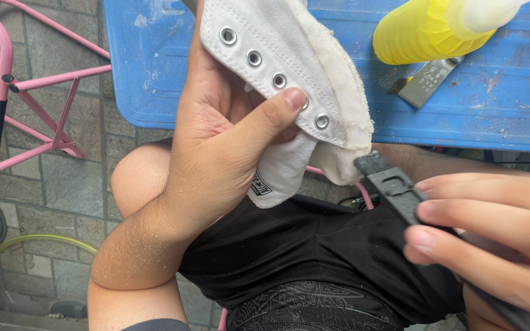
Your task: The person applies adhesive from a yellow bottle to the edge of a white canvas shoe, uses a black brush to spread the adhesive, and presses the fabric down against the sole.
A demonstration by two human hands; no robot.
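My left hand (222, 141) grips a white canvas shoe (289, 67) by its eyelet flap, thumb pressed beside the metal eyelets. The shoe's tongue hangs below the hand. In my right hand (492, 239) I hold a dark grey plastic-handled tool (394, 184), pinched between fingers and thumb. The tool's tip touches the shoe's frayed lower edge near the last eyelet. Whatever blade or bristle the tool has is hidden against the fabric.
A blue plastic table (510, 104) lies ahead with a yellow bottle (430, 27) and a metal scraper blade (427, 79) on it. A pink metal chair frame (38, 79) stands at the left on stone paving. A green hose (32, 242) curls at lower left. My knee and black shorts (314, 257) are below.
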